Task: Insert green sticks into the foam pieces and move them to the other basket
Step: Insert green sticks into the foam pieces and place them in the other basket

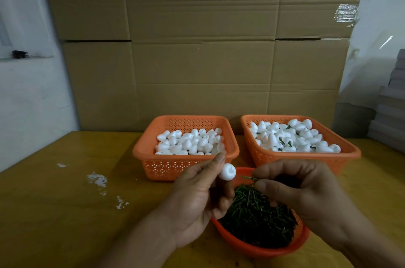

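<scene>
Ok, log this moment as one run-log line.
step: aligning stick | left hand: holds foam piece | right hand: pinches green stick | stick: not yet inserted

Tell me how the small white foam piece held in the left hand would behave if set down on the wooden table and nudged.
The small white foam piece looks very light: the left hand holds it up at its fingertips alone. Its rounded, egg-like form would probably roll or wobble on the wooden table rather than stay put. Being foam, it likely dents under a hard squeeze.

My bench against the boxes

I face stacked cardboard boxes (197, 44) behind my yellow wooden table (54, 191); a white wall (26, 103) stands left.
</scene>
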